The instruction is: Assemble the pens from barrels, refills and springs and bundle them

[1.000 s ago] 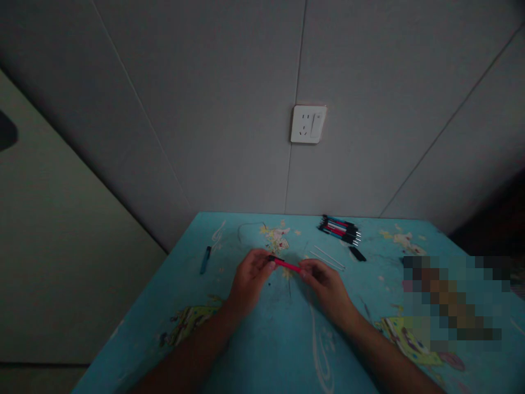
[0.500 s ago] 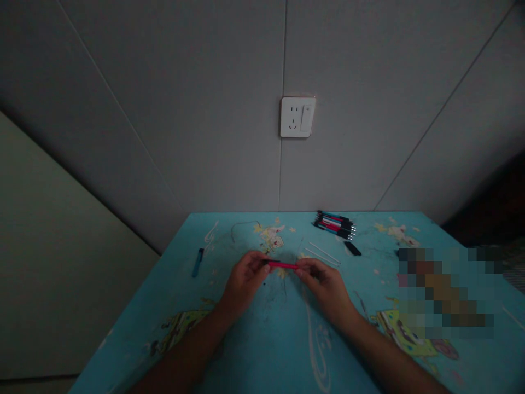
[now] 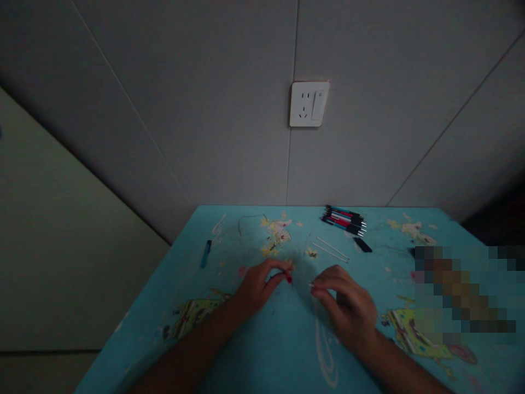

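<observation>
My left hand [image 3: 259, 283] is closed in a pinch around a red pen barrel [image 3: 289, 277], whose end points toward me. Most of the barrel is hidden behind the fingers. A short gap to the right, my right hand [image 3: 348, 301] pinches a tiny whitish piece at its fingertips, too small to name. Beyond the hands, two thin white pen refills [image 3: 331, 249] lie on the table. A blue pen barrel with a dark end [image 3: 205, 254] rests to the left of my left hand.
A bundle of several pens [image 3: 343, 220] lies near the table's back edge, with a small black piece [image 3: 362, 244] in front. The blue table [image 3: 266, 350] has printed cartoon figures. Behind stands a grey wall with a white socket [image 3: 309, 104]. An area at right is pixelated.
My hands have come apart. The red barrel has turned from lying crosswise between both hands to pointing toward me in my left hand. The view has shifted slightly.
</observation>
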Demonstrator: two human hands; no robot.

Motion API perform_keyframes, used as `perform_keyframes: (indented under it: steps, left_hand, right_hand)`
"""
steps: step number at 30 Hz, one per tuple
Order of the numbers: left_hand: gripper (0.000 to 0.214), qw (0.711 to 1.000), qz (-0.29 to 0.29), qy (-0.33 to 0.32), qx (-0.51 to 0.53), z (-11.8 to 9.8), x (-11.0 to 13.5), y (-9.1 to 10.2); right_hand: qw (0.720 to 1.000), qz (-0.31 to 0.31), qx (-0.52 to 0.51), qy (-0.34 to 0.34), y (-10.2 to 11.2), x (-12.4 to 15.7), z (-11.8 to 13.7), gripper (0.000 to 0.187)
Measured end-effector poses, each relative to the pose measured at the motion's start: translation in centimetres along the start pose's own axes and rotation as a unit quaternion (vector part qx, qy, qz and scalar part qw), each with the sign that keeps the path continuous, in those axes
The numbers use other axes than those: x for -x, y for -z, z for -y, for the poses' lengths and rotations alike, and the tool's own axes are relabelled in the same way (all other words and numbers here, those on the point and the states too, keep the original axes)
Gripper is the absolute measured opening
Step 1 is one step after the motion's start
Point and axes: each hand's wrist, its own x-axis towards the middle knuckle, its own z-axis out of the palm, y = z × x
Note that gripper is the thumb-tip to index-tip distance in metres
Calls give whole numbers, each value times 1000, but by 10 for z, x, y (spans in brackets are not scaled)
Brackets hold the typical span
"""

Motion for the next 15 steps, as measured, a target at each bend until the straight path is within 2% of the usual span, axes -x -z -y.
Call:
perform_keyframes:
  steps: [5,15]
  left_hand:
    - [17,996,-3,-67,54,-3,4,2]
    - [17,997,23,-74,-27,-1,3,3]
  right_hand:
    - [999,22,28,-41,-1,-1,-5,20]
    - [997,40,40,-55,-2,0,-4,28]
